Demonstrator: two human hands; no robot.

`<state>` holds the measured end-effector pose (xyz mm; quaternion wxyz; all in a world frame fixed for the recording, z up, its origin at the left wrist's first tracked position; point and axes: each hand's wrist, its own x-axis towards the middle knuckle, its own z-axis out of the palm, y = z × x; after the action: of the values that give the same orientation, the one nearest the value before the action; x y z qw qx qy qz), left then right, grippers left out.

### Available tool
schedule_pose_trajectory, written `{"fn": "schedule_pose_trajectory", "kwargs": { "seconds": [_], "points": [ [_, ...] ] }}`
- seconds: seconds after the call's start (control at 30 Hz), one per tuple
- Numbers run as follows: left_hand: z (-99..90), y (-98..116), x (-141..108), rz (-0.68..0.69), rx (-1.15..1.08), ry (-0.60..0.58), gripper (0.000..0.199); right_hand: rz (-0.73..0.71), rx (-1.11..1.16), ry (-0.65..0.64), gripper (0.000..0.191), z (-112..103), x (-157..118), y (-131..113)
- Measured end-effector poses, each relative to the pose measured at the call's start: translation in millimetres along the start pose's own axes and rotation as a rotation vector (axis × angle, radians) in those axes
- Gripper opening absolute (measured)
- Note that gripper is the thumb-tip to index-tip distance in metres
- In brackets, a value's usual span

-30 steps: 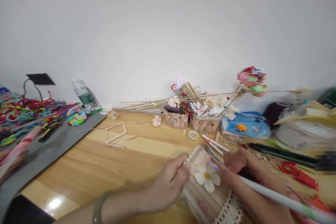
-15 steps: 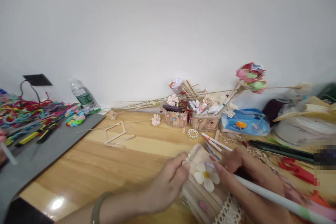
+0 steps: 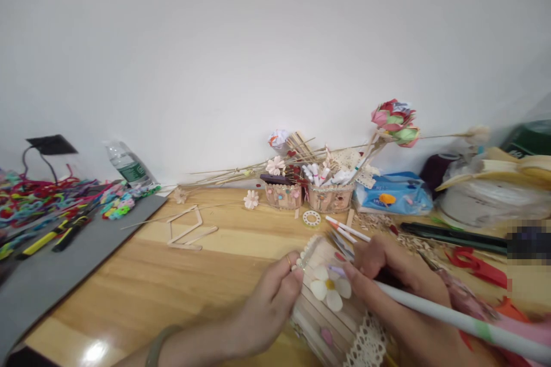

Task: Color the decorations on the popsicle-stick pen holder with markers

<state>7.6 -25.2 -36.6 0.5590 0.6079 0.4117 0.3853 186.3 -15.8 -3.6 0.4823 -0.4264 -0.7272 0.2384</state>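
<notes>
My left hand (image 3: 273, 304) grips the upper left edge of a wooden-stick craft piece (image 3: 316, 312), thumb and fingers pressed together. A white flower with a yellow centre (image 3: 330, 285) and a strip of cream lace (image 3: 365, 344) decorate its face. My right hand (image 3: 400, 298) is closed around a long white marker (image 3: 439, 312) with a green band. Its pale purple tip (image 3: 336, 269) is over the craft piece, just above the flower's petals; whether it touches cannot be told.
Two decorated stick baskets (image 3: 284, 196) stand by the wall, one holding markers. Right of them lie a blue packet (image 3: 394, 192), wood shavings and red scissors (image 3: 477, 266). A stick outline (image 3: 191, 229) lies left; cutters (image 3: 47, 238) and colourful yarn rest on a grey mat (image 3: 99, 246).
The view has shifted slightly, so most things appear further left. Both hands keep their hold, and the marker tip remains near the flower. The blurred hand at the far left edge has mostly left view.
</notes>
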Motion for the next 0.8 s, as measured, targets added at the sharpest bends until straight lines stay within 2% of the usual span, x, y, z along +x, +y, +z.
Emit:
{"fn": "schedule_pose_trajectory", "kwargs": {
  "seconds": [0.1, 0.63, 0.8],
  "points": [
    [1.6, 1.9, 0.0, -0.012, -0.018, 0.000, 0.042, 0.021, 0.022, 0.044, 0.025, 2.2, 0.3, 2.4],
    [0.2, 1.0, -2.8, -0.048, -0.004, 0.025, 0.045, -0.039, 0.010, 0.065, 0.026, 2.8, 0.7, 5.2],
    [0.2, 3.0, -2.9, -0.040, 0.007, 0.026, 0.046, -0.042, 0.004, 0.108, 0.026, 0.6, 0.1, 2.6]
  ]
}}
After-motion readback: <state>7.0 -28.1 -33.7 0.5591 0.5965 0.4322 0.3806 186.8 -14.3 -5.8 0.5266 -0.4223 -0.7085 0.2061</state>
